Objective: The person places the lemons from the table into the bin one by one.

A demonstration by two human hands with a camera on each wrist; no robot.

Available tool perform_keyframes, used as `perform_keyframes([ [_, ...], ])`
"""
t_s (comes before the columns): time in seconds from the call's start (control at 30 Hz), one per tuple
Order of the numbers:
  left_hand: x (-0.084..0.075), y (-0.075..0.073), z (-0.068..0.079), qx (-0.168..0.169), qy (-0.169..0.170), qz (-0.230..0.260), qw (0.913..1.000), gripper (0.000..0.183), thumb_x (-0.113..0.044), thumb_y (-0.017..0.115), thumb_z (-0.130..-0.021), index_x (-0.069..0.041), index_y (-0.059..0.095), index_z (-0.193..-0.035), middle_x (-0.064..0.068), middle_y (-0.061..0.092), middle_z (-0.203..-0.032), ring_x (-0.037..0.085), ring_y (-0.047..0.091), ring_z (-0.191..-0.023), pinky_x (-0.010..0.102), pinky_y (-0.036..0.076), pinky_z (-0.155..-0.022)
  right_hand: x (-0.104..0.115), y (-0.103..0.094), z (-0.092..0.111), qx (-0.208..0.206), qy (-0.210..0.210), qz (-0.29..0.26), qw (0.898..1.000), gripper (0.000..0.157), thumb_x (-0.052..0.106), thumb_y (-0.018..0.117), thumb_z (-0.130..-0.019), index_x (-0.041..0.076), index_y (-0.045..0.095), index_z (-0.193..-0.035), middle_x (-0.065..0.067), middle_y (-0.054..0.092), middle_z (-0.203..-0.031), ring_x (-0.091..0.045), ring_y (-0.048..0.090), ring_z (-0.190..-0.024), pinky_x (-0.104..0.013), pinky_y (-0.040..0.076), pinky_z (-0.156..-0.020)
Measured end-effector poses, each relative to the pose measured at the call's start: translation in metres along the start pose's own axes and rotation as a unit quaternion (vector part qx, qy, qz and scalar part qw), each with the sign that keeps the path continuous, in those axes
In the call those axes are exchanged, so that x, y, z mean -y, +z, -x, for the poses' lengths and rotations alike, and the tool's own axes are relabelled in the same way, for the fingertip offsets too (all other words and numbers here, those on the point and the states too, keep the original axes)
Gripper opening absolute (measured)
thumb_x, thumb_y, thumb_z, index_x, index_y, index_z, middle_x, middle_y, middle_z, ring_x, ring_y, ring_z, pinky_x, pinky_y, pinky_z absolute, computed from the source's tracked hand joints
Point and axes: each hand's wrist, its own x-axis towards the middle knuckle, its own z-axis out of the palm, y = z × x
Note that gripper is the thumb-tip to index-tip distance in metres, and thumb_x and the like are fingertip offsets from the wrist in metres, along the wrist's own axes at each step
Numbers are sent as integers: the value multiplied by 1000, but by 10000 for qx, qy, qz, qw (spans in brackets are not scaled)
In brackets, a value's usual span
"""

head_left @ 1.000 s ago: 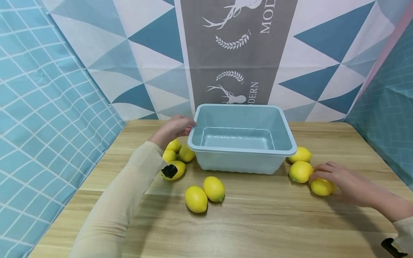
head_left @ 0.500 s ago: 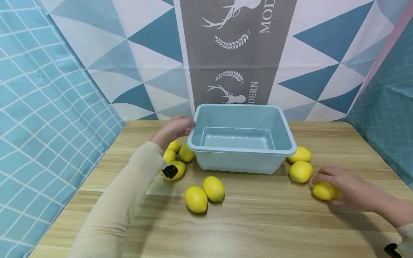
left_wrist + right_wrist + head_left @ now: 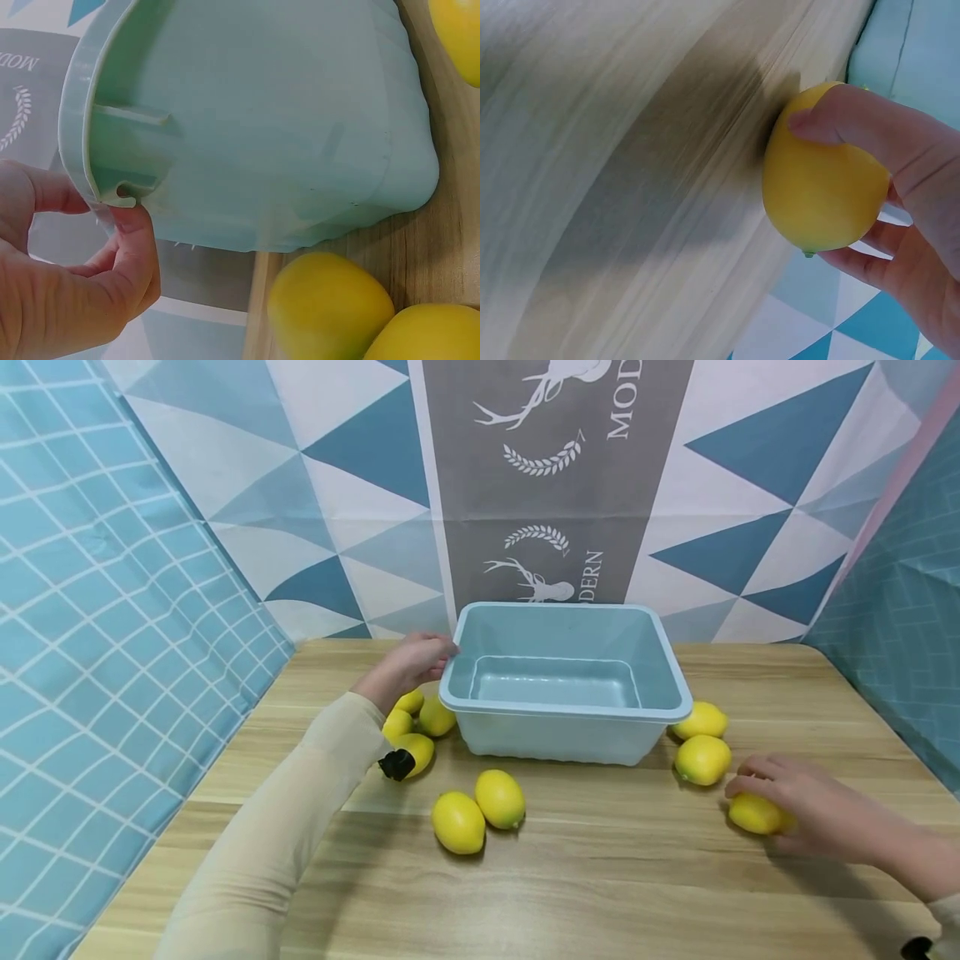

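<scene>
A light blue plastic basin (image 3: 555,739) stands near the back of the table. My left hand (image 3: 411,664) pinches its left rim between thumb and fingers, which the left wrist view shows close at the rim (image 3: 79,112). On the right, my right hand (image 3: 813,806) grips a lemon (image 3: 752,814), thumb on one side and fingers on the other. In the right wrist view this lemon (image 3: 821,184) is at or just above the wooden surface; I cannot tell which. Two more lemons (image 3: 702,760) lie between that hand and the basin's right side.
Several lemons (image 3: 437,717) cluster left of the basin, partly hidden by my left arm. Two lemons (image 3: 458,823) lie touching in front of it on the wooden table (image 3: 600,877). A patterned backdrop (image 3: 360,485) rises behind, with blue cloth (image 3: 90,610) along the left.
My right hand has drawn its lemon slightly right and toward me, widening the gap from the two lemons beside the basin. My left hand and the basin have stayed put.
</scene>
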Motion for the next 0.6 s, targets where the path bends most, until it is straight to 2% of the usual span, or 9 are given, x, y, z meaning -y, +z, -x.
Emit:
perform_keyframes([
  [0.23,0,2,1,100,21,134,9999,47,-18,49,-99,-2,39,-142,7,51,-115,13,51,-90,14,51,-71,6,-3,-6,-83,-237,-68,9997,75,25,93,-35,27,64,-104,12,58,-103,-12,58,-89,-38,54,-71],
  [0.6,2,-3,-2,211,124,128,9996,48,-18,50,-98,-2,38,-142,6,50,-112,13,50,-90,17,50,-77,9,-11,-19,-238,-556,-280,9978,76,21,94,-34,25,62,-103,12,55,-102,-5,52,-86,-29,51,-67],
])
